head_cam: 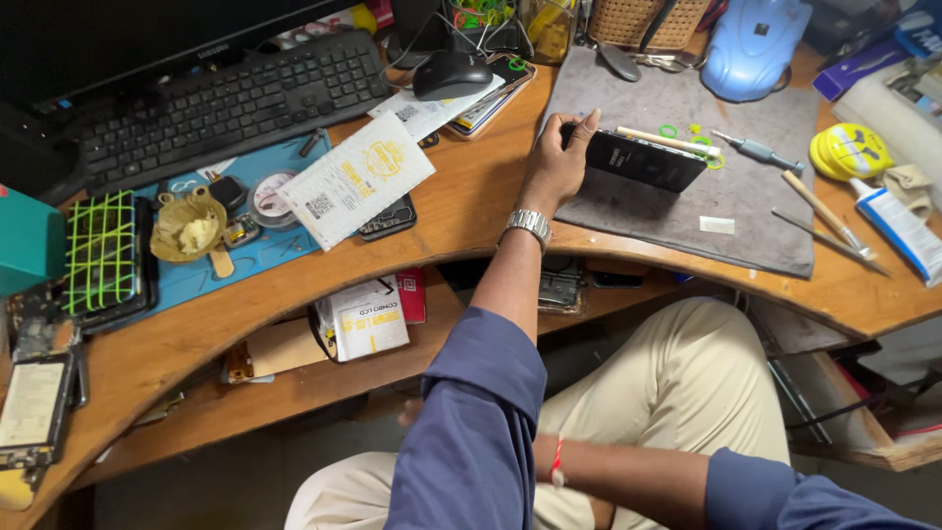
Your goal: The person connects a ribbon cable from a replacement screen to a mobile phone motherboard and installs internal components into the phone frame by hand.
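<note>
Down by our lap, our right hand (417, 412) hides behind the blue sleeve (471, 432), so we cannot tell its grip. Up on the desk, our left hand (556, 167) clamps the near end of the black phone (643, 160), tilted on the grey mat (687, 211). Bare mat lies just below the grip; tools sit beyond the phone's far end.

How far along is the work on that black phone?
Done: the black phone already lies on the grey mat. In hand: the left hand grips its end, while the right hand is low under the desk, blurred. Left: the screwdriver and white tube lie untouched, so probably most remains.
</note>
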